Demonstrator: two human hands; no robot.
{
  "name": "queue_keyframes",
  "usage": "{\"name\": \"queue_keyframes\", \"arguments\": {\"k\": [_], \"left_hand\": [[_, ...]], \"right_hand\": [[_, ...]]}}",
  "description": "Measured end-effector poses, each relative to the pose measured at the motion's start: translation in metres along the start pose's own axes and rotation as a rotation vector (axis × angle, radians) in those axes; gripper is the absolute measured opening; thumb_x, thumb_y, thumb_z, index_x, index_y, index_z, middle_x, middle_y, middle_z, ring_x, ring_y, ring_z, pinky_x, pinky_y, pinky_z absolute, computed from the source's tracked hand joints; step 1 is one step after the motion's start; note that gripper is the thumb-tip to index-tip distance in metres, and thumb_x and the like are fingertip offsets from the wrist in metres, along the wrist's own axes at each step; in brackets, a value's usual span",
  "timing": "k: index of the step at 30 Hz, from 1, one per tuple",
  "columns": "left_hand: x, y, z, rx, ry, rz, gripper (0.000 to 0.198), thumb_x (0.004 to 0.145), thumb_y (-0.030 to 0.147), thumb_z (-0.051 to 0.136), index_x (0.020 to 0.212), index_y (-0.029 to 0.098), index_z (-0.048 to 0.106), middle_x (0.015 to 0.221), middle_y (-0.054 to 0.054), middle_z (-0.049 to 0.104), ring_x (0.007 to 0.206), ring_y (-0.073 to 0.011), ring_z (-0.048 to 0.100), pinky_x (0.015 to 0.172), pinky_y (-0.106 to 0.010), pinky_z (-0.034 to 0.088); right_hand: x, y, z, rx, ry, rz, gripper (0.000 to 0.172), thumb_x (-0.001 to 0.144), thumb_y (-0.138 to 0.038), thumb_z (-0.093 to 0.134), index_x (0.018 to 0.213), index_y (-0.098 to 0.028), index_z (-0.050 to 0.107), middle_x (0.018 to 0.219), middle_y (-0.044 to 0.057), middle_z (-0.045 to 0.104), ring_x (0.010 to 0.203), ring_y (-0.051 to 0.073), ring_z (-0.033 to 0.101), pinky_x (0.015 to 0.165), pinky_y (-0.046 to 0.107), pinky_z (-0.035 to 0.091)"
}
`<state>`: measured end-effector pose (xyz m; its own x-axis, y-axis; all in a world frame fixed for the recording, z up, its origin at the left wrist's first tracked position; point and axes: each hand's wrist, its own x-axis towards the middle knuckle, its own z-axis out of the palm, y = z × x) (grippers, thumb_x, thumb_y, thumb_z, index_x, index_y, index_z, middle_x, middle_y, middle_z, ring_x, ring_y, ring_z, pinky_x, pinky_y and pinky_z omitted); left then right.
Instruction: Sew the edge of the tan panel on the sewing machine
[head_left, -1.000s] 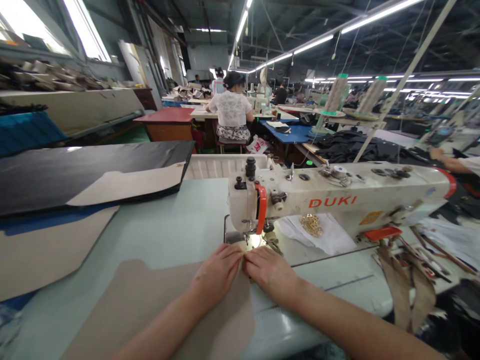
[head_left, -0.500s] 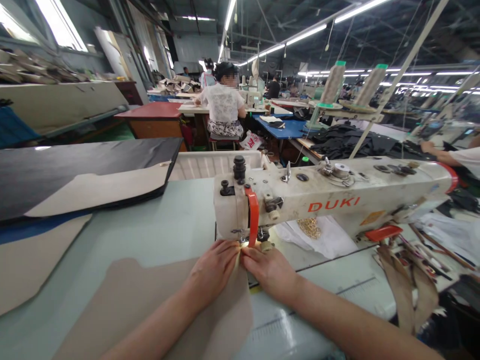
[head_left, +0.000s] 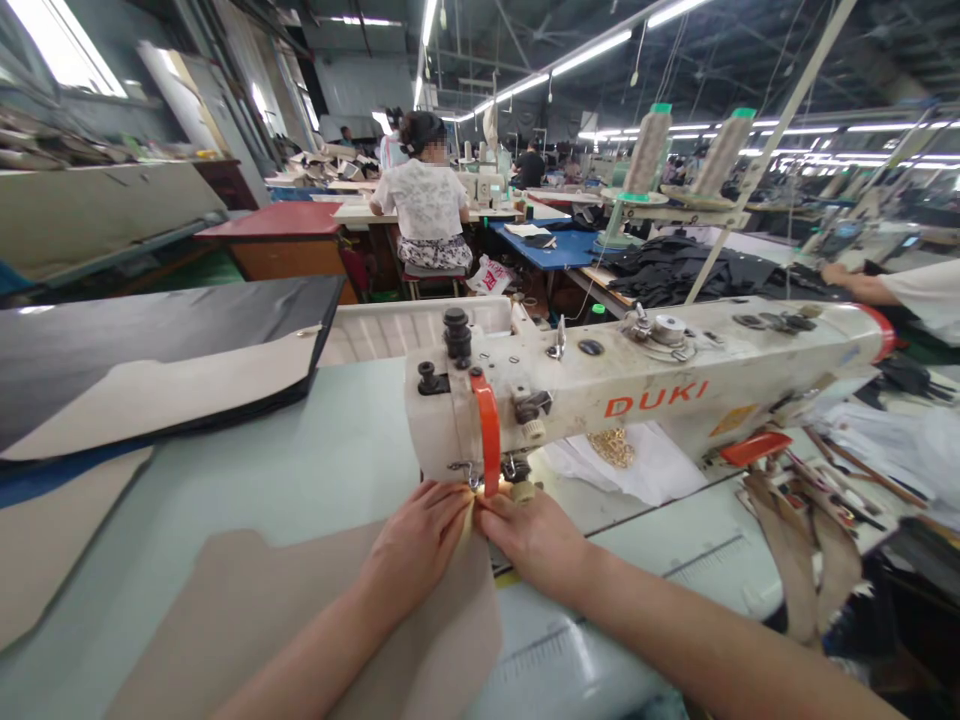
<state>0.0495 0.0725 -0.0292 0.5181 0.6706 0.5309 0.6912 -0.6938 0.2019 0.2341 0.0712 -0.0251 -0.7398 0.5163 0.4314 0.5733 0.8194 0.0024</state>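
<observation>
Nearest me, the beige piece [head_left: 247, 600] lies flat on the pale green tabletop [head_left: 360, 430], its far edge running in under the head of the sewing machine [head_left: 570, 390]. I have the left hand [head_left: 416, 535] resting on that edge and the right hand [head_left: 536, 540] just beside it, fingertips all but meeting at the needle area; whether they pinch the material or only press it, I cannot tell. Against a second ago, both hands sit closer in under the head, the orange guard [head_left: 487, 430] now reaches down to the fingertips, and the lamp glow there is mostly covered. My view has swung a little right, so the surroundings sit further left. On the machine bed I see gold-coloured metal bits [head_left: 611, 447] on a white wrapping [head_left: 664, 468]; brown straps [head_left: 802, 560] hang to the right, and a black stack [head_left: 172, 310] lies to the left. Beyond stand a white crate [head_left: 427, 322], thread cones [head_left: 649, 150], a seated co-worker in a white top [head_left: 424, 200], a blue table [head_left: 544, 247] and strip lights [head_left: 592, 55].
</observation>
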Motion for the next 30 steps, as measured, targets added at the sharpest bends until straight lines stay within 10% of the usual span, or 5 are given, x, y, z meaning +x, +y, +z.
{"name": "queue_keyframes", "arguments": {"k": [30], "left_hand": [[0.002,0.0056,-0.0056,-0.061,-0.054,-0.061,0.026,0.09,0.017,0.042,0.096,0.017,0.066,0.095,-0.007,0.07,0.092,-0.0189,0.062,0.085,-0.037,0.053]], "right_hand": [[-0.0013,-0.0029,0.0016,-0.002,-0.071,0.032,0.007,0.088,-0.012,0.054,0.089,-0.012,0.06,0.1,0.01,0.064,0.084,0.021,0.058,0.072,0.033,0.047]]}}
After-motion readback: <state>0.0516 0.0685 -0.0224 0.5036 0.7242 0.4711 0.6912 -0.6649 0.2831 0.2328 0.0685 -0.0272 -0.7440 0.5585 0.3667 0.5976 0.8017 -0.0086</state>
